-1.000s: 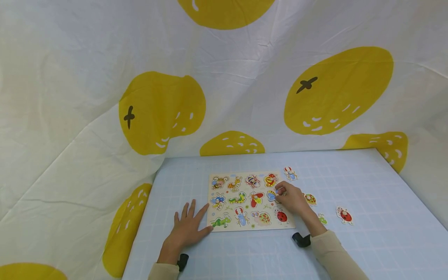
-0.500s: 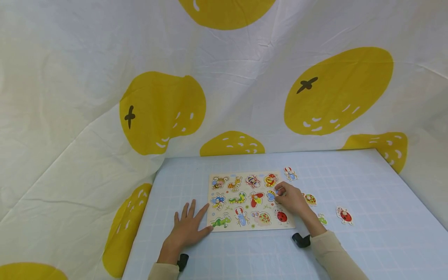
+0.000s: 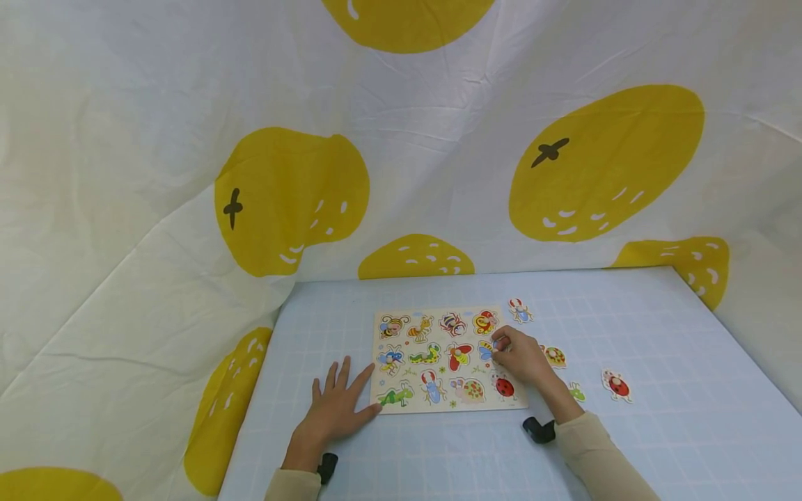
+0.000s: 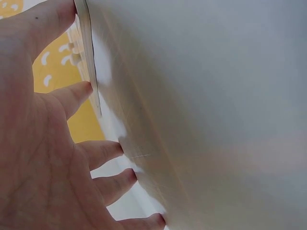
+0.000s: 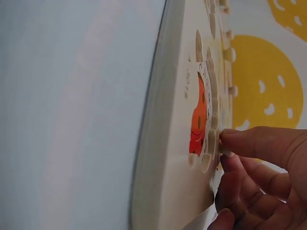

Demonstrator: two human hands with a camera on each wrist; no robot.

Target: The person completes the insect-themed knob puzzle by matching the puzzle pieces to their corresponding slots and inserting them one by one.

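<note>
A wooden insect puzzle board lies flat on the table. My left hand rests with spread fingers at its left edge; in the left wrist view the thumb and index fingertip touch the board's side. At the right end of the middle row, my right hand pinches a blue-winged insect puzzle piece between thumb and finger, partly covering it. The right wrist view shows the fingers of the right hand close over the board, beyond the printed red ladybug.
Loose pieces lie right of the board: a stag beetle behind, a spotted snail-like piece and a green piece partly hidden by the right arm, and a ladybug farther out. A lemon-print curtain hangs behind the table.
</note>
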